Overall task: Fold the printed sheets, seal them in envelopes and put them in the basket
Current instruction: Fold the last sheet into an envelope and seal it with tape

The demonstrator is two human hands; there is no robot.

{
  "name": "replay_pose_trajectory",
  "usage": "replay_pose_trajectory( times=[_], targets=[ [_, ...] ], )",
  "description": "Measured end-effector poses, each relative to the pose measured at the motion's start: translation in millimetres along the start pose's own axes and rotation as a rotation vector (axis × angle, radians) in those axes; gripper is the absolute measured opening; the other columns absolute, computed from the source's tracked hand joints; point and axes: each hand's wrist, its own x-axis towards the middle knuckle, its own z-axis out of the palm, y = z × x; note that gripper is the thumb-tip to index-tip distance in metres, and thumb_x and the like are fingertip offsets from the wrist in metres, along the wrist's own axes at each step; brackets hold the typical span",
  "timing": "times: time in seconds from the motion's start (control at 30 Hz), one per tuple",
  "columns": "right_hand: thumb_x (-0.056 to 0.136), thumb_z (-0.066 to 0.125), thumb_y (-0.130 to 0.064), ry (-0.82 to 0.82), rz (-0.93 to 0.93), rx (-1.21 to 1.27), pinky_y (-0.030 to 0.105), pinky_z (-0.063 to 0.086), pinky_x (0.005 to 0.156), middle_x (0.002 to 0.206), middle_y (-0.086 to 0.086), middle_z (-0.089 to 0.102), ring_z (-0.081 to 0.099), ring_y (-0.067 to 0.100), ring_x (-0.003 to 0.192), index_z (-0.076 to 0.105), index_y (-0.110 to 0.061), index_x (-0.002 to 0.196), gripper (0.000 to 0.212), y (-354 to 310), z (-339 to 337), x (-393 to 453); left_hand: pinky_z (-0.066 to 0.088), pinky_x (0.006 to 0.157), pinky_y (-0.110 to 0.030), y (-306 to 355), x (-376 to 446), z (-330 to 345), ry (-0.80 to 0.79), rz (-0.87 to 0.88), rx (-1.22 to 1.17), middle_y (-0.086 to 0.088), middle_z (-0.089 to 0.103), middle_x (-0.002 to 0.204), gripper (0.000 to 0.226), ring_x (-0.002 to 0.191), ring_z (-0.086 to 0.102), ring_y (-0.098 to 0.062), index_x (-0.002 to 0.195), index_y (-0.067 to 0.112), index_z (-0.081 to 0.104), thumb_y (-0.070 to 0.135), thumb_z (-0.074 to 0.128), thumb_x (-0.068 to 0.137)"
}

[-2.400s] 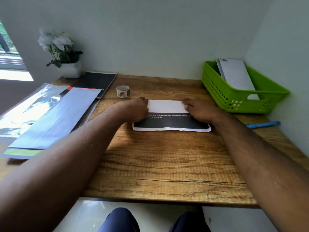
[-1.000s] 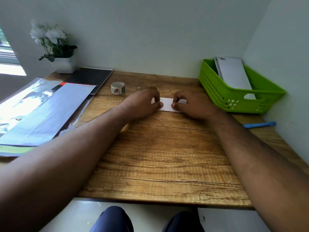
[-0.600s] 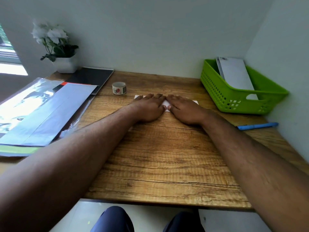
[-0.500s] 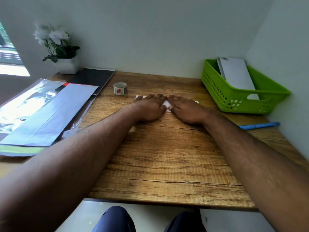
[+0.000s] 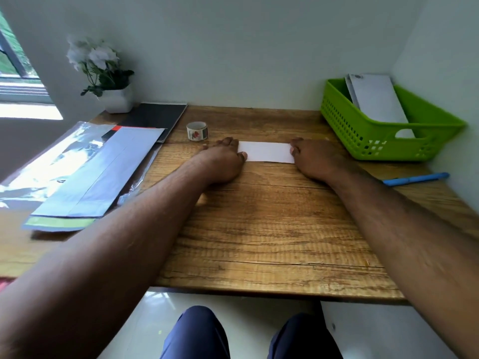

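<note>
A: Position of the folded sheet [image 5: 267,151]?

B: Flat on the wooden desk [image 5: 259,229], between both hands.

A: Hand states?

B: Left hand [image 5: 220,161] lies flat, fingers extended, pressing the sheet's left end. Right hand [image 5: 313,158] likewise presses the right end. Neither grips anything.

A: Basket [image 5: 388,136]?

B: Beyond the right hand, holding white envelopes [image 5: 375,99].

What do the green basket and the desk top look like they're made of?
Green basket: looks like moulded plastic, slightly glossy, with a punched grid in its walls and a cut-out handle. Desk top: wood-grain surface, matte; whether solid wood or laminate cannot be told.
</note>
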Motion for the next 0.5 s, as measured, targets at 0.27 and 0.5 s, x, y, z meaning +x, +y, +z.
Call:
replay_pose_trajectory(
  times=[0.27,0.5],
  targets=[
    [0.098,0.046,-0.029,0.120,-0.200,0.369,0.022,0.038,0.084,0.127,0.008,0.062,0.056,0.023,0.113,0.062,-0.012,0.122,0.033,-21,-12,-11,0.007,0.119,-0.038,19,-5,2,0.119,0.196,0.035,-0.003,0.010,0.162,0.055,0.149,0.008,-0.019,0.154,0.016,0.014,0.025,0.028,0.101],
    [0.098,0.044,-0.022,-0.143,-0.287,0.296,0.022,0.023,0.109,0.152,-0.001,0.035,0.034,0.017,0.139,0.043,-0.022,0.141,0.043,-21,-12,-6,0.020,0.116,-0.036,18,0,0,0.081,0.186,-0.054,-0.007,0.023,0.159,0.052,0.145,0.023,-0.022,0.152,0.014,0.022,0.026,0.030,0.102]
  ],
)
